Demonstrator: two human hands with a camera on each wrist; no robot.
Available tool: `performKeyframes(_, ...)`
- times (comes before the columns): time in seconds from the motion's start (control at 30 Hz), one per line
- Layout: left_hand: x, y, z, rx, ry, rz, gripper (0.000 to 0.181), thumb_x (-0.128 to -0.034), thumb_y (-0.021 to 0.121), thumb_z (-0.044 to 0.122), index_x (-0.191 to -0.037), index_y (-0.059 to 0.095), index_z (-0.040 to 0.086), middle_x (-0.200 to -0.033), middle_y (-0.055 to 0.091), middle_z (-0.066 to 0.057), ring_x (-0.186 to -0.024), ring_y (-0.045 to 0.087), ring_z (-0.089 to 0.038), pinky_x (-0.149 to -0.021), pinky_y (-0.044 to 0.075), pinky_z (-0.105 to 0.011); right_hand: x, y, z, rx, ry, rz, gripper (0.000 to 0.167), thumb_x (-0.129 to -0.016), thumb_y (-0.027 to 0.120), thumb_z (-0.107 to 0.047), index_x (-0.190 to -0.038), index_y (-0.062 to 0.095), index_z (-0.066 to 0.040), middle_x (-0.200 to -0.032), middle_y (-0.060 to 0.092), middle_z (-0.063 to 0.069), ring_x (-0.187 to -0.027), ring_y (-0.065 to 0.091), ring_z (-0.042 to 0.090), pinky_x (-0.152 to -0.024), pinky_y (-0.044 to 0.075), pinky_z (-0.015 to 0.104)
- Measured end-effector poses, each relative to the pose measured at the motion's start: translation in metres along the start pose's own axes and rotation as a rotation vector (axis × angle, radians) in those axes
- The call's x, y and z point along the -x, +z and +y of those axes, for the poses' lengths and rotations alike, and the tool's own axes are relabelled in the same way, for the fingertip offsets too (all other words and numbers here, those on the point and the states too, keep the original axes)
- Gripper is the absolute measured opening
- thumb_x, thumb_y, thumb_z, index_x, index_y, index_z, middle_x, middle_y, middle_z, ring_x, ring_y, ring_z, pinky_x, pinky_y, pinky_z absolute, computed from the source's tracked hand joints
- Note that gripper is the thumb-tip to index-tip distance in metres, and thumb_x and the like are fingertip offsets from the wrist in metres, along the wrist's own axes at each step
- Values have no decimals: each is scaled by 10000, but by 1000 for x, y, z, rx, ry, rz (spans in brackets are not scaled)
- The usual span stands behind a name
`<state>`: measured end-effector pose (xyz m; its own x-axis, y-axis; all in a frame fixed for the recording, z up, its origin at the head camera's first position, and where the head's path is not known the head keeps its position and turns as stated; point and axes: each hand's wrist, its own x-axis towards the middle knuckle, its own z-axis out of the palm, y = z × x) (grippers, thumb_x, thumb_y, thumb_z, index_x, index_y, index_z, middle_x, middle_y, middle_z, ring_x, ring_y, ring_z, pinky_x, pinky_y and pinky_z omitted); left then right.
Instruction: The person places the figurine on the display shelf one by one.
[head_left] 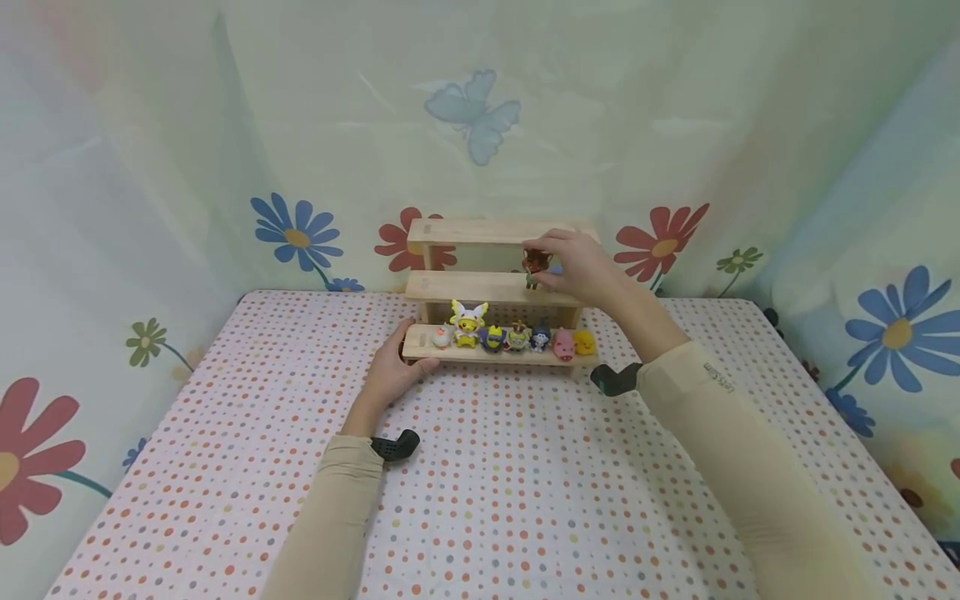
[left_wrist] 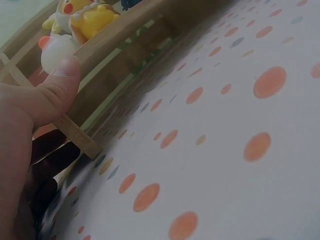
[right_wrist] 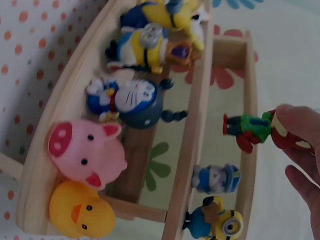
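Observation:
My right hand (head_left: pixel 581 262) pinches a small fox-like figurine (right_wrist: pixel 255 128) by its reddish-brown head. The figurine wears green and is held over the middle tier of a three-tier wooden display shelf (head_left: pixel 465 287), feet toward the board. Around the left end of the lowest tier, my left hand (head_left: pixel 392 367) grips the wood, thumb (left_wrist: pixel 62 82) at the front beside a round white figurine (left_wrist: pixel 57 52). Near the held figurine, a grey figurine with a blue hat (right_wrist: pixel 216 178) and a minion figurine (right_wrist: pixel 215 220) stand on the middle tier, mostly hidden in the head view.
Along the lowest tier stand a yellow figurine with a white hood (head_left: pixel 468 323), a pink pig (right_wrist: pixel 87 152), a yellow duck (right_wrist: pixel 80 210) and several others. A dotted cloth (head_left: pixel 480 483) covers the table. Behind the shelf hangs a flowered curtain (head_left: pixel 337 125).

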<state>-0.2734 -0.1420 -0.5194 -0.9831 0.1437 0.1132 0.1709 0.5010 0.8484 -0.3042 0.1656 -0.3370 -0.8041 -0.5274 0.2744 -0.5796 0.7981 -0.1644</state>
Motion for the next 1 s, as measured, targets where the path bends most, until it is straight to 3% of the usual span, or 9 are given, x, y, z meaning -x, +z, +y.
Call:
performKeyframes(0.33, -3, 10, 3, -7, -5, 1, 936, -793, 746, 441, -1514, 235, 132, -1494, 386, -85, -1354, 408, -264, -1109, 341, -457, -8, 4, 15, 65, 15, -55, 446, -864, 699, -134, -1282, 584, -27, -1194, 630, 173, -1044, 622, 315, -880, 518, 446)
performKeyframes(0.77, -5, 10, 4, -9, -17, 13, 946, -782, 757, 437, -1516, 234, 151, -1494, 386, -85, -1359, 398, -272, -1119, 323, -466, -10, 7, 16, 73, 29, -55, 499, -850, 723, -172, -1306, 565, -49, -1203, 617, 168, -1024, 623, 311, -880, 512, 453)
performKeyframes(1.0, -5, 8, 4, -10, -12, 13, 954, -785, 754, 438, -1520, 221, 142, -1506, 370, -96, -1364, 393, -279, -1118, 325, -465, -12, 9, 16, 42, 57, -64, 498, -864, 706, -176, -1323, 549, -61, -1247, 562, 165, -1062, 583, 313, -949, 458, 489)
